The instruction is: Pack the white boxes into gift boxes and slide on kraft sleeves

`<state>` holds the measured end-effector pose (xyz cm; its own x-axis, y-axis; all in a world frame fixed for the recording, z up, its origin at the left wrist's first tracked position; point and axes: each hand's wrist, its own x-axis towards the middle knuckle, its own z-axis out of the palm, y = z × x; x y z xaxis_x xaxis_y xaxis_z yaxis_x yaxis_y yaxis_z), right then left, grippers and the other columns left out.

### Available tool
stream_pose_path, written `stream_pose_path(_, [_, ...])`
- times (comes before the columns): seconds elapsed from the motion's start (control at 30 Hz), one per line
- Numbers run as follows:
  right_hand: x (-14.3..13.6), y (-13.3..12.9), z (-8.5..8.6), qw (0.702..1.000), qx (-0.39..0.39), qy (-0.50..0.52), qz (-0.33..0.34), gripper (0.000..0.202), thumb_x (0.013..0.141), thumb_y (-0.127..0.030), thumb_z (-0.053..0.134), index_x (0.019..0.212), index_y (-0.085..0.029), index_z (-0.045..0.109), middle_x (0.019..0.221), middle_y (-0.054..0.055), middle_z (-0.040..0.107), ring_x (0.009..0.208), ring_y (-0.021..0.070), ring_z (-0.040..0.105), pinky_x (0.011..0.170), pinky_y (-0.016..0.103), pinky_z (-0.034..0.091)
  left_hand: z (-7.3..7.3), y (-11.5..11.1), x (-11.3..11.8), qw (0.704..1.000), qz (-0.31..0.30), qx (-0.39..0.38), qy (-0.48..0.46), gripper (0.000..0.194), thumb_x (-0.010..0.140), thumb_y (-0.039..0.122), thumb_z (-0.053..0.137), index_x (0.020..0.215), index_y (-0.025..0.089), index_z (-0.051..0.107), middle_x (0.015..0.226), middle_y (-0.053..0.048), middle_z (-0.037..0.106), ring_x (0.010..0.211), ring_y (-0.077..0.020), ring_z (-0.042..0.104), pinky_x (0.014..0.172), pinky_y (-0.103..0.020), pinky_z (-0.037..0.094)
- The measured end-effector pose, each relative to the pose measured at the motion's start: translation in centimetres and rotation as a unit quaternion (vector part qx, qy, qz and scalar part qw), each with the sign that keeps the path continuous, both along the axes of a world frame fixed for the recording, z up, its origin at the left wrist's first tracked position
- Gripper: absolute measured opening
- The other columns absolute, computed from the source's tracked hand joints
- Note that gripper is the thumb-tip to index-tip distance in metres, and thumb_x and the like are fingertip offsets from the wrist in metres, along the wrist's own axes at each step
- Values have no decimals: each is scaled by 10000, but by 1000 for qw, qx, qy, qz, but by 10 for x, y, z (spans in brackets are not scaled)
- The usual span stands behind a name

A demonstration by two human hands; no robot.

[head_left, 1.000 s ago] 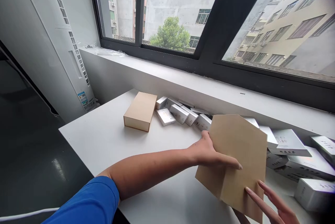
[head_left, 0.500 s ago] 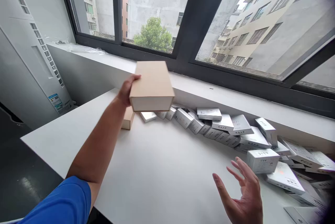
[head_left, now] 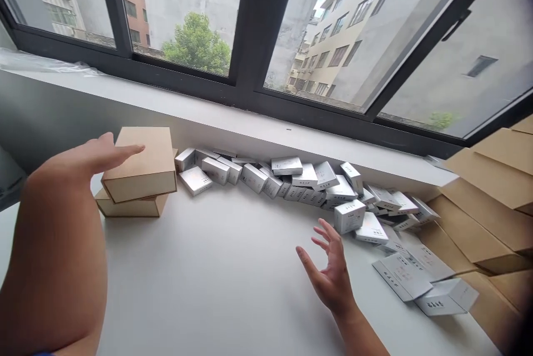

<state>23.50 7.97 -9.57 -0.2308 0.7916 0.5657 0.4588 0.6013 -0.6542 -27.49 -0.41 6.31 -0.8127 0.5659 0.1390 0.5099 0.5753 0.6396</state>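
A closed tan cardboard box (head_left: 141, 170) rests slightly askew on another tan box (head_left: 133, 209) at the table's left. My left hand (head_left: 104, 153) lies over the upper box's left edge. One digit stretches flat across the lid, while the rest are partly hidden at the box's far left side. Over the white table, my right hand (head_left: 328, 270) is open with its fingers apart, holding nothing. Nearest to it is a silver-white small box (head_left: 348, 217), part of a long heap of such printed boxes.
The white table (head_left: 216, 284) runs up to a low wall below a window sill (head_left: 233, 117). Silver boxes line the back edge. An opened silver carton (head_left: 403, 275) lies at the right front. Larger brown boxes (head_left: 478, 228) are stacked at far right.
My left hand has brought the tan box down from the air onto the other tan box. The view has swung right, showing the brown stack. My right hand stays open.
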Motion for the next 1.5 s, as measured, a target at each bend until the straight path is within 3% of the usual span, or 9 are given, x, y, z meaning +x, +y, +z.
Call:
stream_pose_path(0.17, [1, 3, -2, 1000, -22, -6, -6, 649, 909, -399, 665, 1483, -327, 371, 1462, 100, 453, 1276, 297, 522, 985, 523, 548, -5, 39, 128, 976, -186, -58, 98, 1050, 721, 793, 596, 1513, 186, 272, 1508, -225, 457, 1445, -489, 350, 1113, -678, 336])
stream_pose_path(0.27, [2, 4, -3, 999, -44, -20, -9, 631, 912, -417, 655, 1473, -322, 382, 1416, 106, 487, 1235, 291, 549, 956, 503, 564, -57, 77, 194, 928, -367, 11, 72, 1118, 753, 655, 658, 1589, 203, 70, 1591, -215, 363, 1483, -410, 331, 1163, -563, 349])
stream_pose_path(0.33, [3, 5, -4, 998, -57, -30, -10, 618, 915, -425, 647, 1466, -326, 385, 1408, 103, 494, 1217, 285, 560, 945, 494, 568, -99, 101, 210, 922, -376, 15, 91, 1135, 754, 505, 691, 1598, 152, 20, 1662, -221, 200, 1548, -383, 161, 1234, -547, 216])
stream_pose_path(0.43, [6, 5, -3, 997, -68, -38, -10, 607, 925, -427, 632, 1468, -347, 373, 1438, 88, 475, 1237, 278, 551, 960, 484, 561, -145, 129, 198, 947, -286, 58, 132, 1066, 750, 357, 684, 1589, 91, 82, 1683, -245, 44, 1559, -389, -44, 1250, -585, 37])
stream_pose_path(0.53, [8, 5, -1, 995, -81, -50, 1, 624, 931, -423, 624, 1485, -368, 343, 1474, 74, 444, 1273, 275, 529, 993, 484, 545, -164, 142, 173, 972, -182, 73, 131, 1036, 750, 371, 682, 1563, 38, 134, 1671, -282, 15, 1548, -402, -117, 1240, -597, -6])
stream_pose_path(0.87, [11, 3, -3, 982, -152, -98, 60, 699, 935, -430, 607, 1535, -377, 253, 1500, 78, 405, 1310, 271, 503, 1029, 493, 528, -164, 145, 151, 961, -206, 182, 37, 1080, 675, 456, 800, 1517, 272, 149, 1519, -157, 436, 1299, -343, 555, 1077, -518, 444])
stream_pose_path(1.13, [13, 3, 4, 984, -158, -77, 39, 690, 934, -420, 616, 1528, -360, 270, 1526, 86, 385, 1323, 267, 499, 1040, 494, 515, -169, 144, 164, 942, -316, 108, 42, 1308, 629, 599, 825, 1580, 177, 32, 1627, -244, 233, 1518, -410, 219, 1231, -573, 162])
stream_pose_path(1.3, [14, 5, 3, 982, -170, -70, 44, 718, 920, -420, 633, 1538, -354, 273, 1527, 94, 392, 1324, 273, 504, 1053, 514, 500, -165, 144, 160, 944, -300, 130, 32, 939, 674, 571, 799, 1431, 247, 347, 1469, -154, 496, 1393, -369, 439, 1149, -521, 361])
stream_pose_path(1.5, [13, 2, 3, 974, -200, -78, 68, 751, 909, -454, 657, 1542, -368, 263, 1541, 79, 380, 1340, 259, 487, 1115, 519, 451, -163, 137, 169, 929, -329, 162, -37, 837, 625, 588, 832, 1266, 292, 383, 1305, -66, 586, 1131, -275, 650, 974, -444, 524])
